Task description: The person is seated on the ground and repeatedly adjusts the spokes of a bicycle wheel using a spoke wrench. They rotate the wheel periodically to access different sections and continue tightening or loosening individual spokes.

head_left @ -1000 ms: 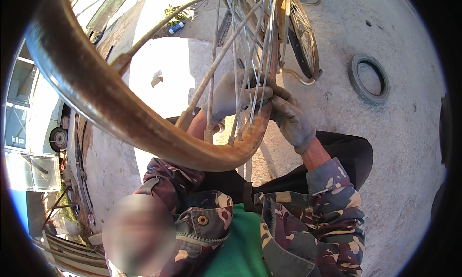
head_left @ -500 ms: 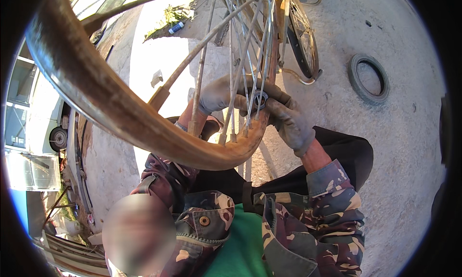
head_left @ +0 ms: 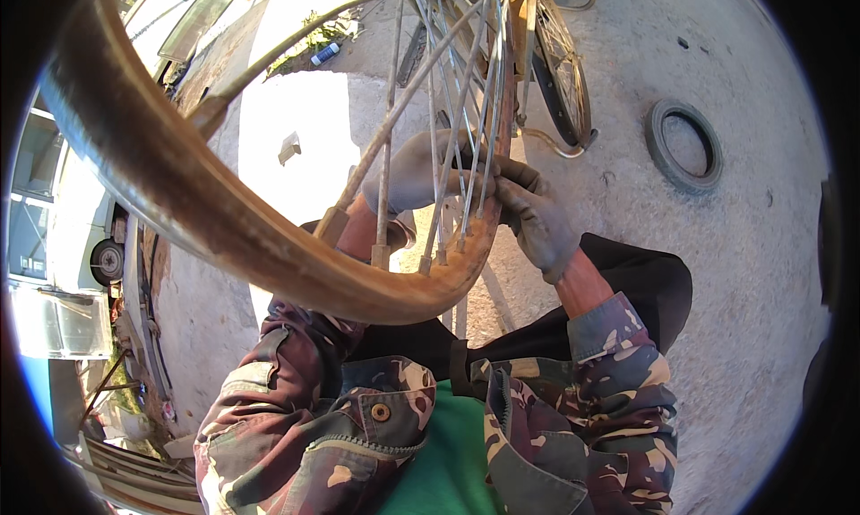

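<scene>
A large rusty bicycle wheel rim (head_left: 269, 255) with silvery and brownish spokes curves across the middle of the head view, close to me. Behind those spokes is my left hand (head_left: 421, 170) in a grey glove, its fingers curled closed at the inner side of the rim. My right hand (head_left: 542, 219), gloved too, meets it from the right where the spokes crowd together, with thumb and fingers pinched against the rim. Whatever is between my fingers is hidden by them and the spokes. My forearms, in camouflage sleeves, come from below over my bent, dark-trousered legs.
Another bicycle wheel (head_left: 560, 76) stands beyond. A loose tyre (head_left: 683, 146) lies on the concrete at right. A blue bottle (head_left: 325, 54) and some weeds (head_left: 296, 58) are farther back. Along the left edge are glazed frames (head_left: 58, 327), a small wheel (head_left: 107, 262) and metal lengths.
Half a second ago a small round metal piece showed between my fingertips; now my fingers cover it. The rim and spokes have shifted slightly, and my hands have stayed nearly in place.
</scene>
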Available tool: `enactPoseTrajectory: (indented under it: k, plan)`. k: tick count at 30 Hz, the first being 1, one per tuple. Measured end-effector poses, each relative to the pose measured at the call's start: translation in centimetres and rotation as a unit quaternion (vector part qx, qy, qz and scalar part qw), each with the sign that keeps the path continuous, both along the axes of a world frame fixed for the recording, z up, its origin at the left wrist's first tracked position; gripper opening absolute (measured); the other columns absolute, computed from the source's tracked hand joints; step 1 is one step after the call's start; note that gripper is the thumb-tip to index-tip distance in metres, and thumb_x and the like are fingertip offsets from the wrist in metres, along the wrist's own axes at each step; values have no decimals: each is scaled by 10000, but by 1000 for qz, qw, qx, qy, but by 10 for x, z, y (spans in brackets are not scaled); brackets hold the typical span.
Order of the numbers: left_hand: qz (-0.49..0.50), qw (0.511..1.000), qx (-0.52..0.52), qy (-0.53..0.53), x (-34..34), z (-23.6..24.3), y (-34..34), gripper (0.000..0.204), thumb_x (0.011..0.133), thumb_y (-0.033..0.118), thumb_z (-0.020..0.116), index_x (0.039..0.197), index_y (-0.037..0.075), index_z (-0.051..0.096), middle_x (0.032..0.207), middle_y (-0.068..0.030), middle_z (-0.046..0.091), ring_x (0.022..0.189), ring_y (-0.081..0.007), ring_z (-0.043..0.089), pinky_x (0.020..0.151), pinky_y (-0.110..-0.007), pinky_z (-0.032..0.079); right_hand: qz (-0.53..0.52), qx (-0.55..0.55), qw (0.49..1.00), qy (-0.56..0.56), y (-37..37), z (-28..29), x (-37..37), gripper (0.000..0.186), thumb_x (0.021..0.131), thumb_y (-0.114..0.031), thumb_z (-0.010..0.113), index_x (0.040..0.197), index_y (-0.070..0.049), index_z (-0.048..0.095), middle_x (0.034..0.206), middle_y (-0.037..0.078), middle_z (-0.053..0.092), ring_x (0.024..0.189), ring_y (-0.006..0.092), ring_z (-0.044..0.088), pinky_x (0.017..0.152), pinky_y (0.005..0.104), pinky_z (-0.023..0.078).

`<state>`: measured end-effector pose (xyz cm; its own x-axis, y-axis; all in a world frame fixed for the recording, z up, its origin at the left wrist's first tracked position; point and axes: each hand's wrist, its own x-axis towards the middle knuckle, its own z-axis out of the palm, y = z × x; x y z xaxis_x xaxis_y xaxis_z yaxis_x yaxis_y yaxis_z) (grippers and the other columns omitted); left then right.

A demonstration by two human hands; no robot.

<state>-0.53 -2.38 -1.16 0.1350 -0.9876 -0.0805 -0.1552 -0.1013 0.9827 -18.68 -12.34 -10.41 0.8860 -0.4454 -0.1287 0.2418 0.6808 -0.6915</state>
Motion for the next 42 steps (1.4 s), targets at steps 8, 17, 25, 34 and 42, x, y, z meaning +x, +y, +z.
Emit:
enactPoseTrajectory:
  k: [8, 17, 25, 34, 42]
  plan:
    - [3, 998, 7, -66, -3, 3, -4, 280, 881, 227, 834, 985, -13, 733, 869, -73, 723, 782, -150, 687, 702, -299, 550, -21, 10, 1000, -13, 1, 1, -2, 399, 1091, -217, 601, 1412, 19, 574, 1214, 124, 709, 1017, 177, 737, 882, 323, 645]
    - [94, 986, 5, -136, -28, 5, -11, 215, 904, 156, 769, 997, -38, 773, 869, -83, 733, 776, -128, 671, 712, -294, 541, -3, 25, 999, -41, -4, -3, -2, 454, 1108, -202, 554, 1501, 15, 486, 1333, 97, 659, 1189, 179, 675, 1033, 350, 573]
    - [44, 999, 13, -27, -12, 7, -7, 285, 980, 243, 716, 1040, -31, 769, 884, -73, 748, 781, -113, 680, 704, -274, 549, 1, -24, 999, -47, -1, 2, -4, 498, 1068, -273, 642, 1464, 10, 538, 1236, 79, 701, 1044, 137, 718, 895, 307, 624]
    - [115, 982, 0, -151, -30, 0, -9, 287, 994, 244, 661, 1004, -20, 773, 830, -71, 731, 734, -109, 660, 647, -278, 513, -4, -16, 1000, -6, -2, -8, 0, 376, 1068, -244, 643, 1379, -35, 603, 1238, 67, 717, 1126, 156, 707, 968, 339, 611]
    - [-89, 987, 27, 130, 9, -5, 1, 691, 876, 408, 853, 1312, -87, 650, 868, -105, 726, 786, -158, 697, 675, -287, 547, 14, 45, 999, -26, 3, 10, 2, 367, 1027, -156, 701, 1354, -15, 614, 1156, 66, 729, 1000, 143, 736, 856, 309, 643]
